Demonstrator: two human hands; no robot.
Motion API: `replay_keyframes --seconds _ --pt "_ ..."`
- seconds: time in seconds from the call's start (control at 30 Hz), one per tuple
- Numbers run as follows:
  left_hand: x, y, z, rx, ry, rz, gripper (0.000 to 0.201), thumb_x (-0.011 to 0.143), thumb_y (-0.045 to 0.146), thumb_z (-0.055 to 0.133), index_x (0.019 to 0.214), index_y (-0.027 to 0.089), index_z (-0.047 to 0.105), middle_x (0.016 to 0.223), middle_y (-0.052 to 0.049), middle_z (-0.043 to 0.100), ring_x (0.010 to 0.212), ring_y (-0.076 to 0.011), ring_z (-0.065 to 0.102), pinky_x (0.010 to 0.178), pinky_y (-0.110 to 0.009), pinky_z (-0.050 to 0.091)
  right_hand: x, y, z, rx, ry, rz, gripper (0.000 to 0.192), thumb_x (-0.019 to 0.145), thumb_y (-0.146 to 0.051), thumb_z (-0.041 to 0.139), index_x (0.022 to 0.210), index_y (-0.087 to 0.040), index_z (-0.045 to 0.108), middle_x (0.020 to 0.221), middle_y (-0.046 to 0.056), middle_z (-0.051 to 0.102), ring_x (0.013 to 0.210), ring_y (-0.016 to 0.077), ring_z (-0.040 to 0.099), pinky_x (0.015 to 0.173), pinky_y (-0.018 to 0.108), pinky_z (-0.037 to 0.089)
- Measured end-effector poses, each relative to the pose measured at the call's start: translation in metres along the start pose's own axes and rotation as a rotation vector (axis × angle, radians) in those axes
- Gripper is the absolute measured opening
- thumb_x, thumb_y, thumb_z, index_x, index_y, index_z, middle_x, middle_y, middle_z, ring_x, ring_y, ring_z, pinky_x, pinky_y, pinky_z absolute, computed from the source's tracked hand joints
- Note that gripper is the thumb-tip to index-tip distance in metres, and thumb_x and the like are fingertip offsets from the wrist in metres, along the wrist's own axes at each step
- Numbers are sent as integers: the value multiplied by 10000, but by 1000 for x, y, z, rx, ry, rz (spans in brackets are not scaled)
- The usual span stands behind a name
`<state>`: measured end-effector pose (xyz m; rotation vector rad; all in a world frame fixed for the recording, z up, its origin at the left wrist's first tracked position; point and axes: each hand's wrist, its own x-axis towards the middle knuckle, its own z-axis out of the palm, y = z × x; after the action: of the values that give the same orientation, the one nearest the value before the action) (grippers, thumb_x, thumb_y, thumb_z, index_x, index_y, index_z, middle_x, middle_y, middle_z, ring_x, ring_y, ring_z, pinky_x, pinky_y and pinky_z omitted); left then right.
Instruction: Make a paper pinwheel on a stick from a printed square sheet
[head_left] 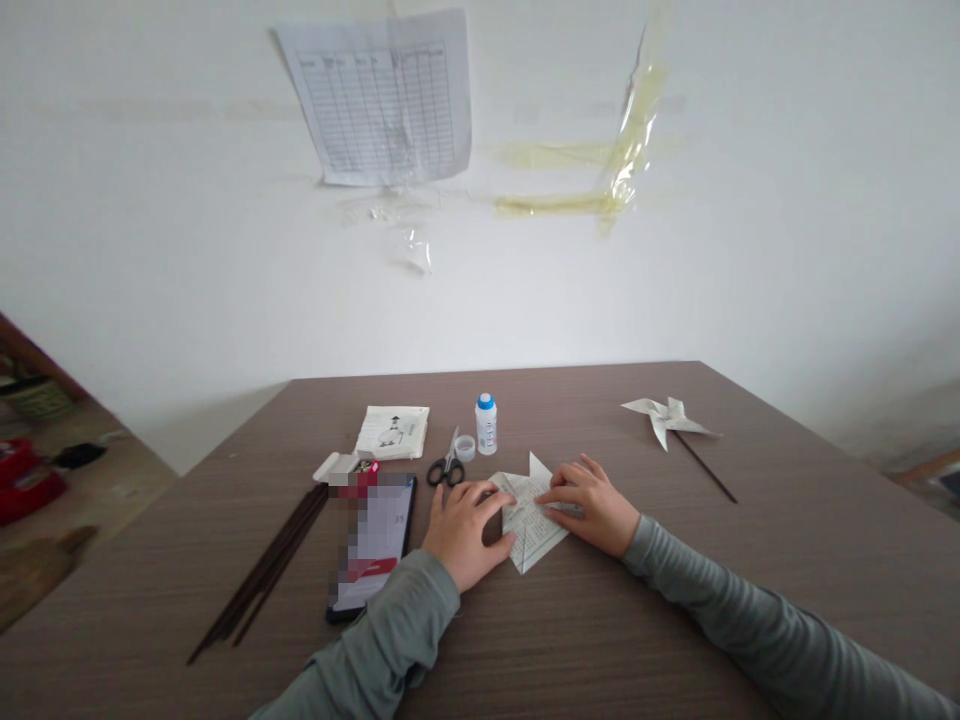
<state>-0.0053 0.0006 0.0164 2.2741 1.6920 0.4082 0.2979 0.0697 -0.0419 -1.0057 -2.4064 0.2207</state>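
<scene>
A sheet of printed paper (531, 520), partly folded into points, is being pressed flat on a brown wooden table (615, 630) at the centre of the view. The left hand (466, 530) is being laid open on the sheet's 9 o'clock edge, fingers spread, while the right hand (589, 503) is being held open and palm-down over its 3 o'clock side, fingertips touching the paper; nothing is being gripped by either. At 11 o'clock of the sheet, black-handled scissors (447, 466), a small cap (465, 447) and a blue-topped white bottle (486, 424) are being kept close together. A phone (373, 548) and a bundle of dark sticks (266, 572) are lying at 9 o'clock. A finished paper pinwheel (670, 419) on a stick is resting well apart at 2 o'clock.
</scene>
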Motion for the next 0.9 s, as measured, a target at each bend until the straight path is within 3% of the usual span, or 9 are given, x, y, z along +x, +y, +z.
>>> replay_keyframes --seconds 0.17,0.3,0.43,0.53,0.67,0.9 --pt "0 1 -2 -8 -13 6 554 1045 385 1004 1591 379 915 1718 -131 876 1704 -513 726 1525 -966 376 2 6 2 31 0 42 293 1115 -301 948 1372 -420 1020 1200 65 938 1167 346 912 1470 834 500" --pt "0 0 -3 -1 -1 8 491 1044 380 1000 1528 346 924 1683 -135 892 1683 -512 738 1518 -955 402 10 13 -3 77 13 79 306 1132 -278 879 1385 -388 1011 1258 90 961 1242 367 930 1486 861 466" --pt "0 -9 6 28 45 2 426 1051 412 995 1471 358 942 1613 -114 917 1627 -498 771 1524 -925 412 25 21 -11 87 119 55 329 1146 -245 851 1407 -370 1007 1314 110 964 1269 381 931 1462 784 548" --pt "1 -16 14 46 91 -2 421 1048 424 999 1463 376 950 1588 -100 927 1603 -486 780 1527 -909 411 42 26 -18 134 165 -8 329 1135 -252 856 1408 -354 1008 1328 124 960 1278 379 924 1326 665 689" --pt "0 -16 10 18 94 1 540 1057 432 987 1587 374 901 1623 -109 924 1621 -494 778 1525 -905 421 71 28 -26 258 191 -39 314 1146 -227 814 1380 -321 1001 1353 123 942 1257 329 914 1195 533 756" --pt "-1 -12 -1 47 63 -34 604 1063 530 989 1610 297 879 1698 -170 887 1668 -515 758 1543 -891 418 127 26 -19 403 172 -39 249 1080 -218 884 1302 -275 981 1323 126 923 1202 323 894 1228 574 729"
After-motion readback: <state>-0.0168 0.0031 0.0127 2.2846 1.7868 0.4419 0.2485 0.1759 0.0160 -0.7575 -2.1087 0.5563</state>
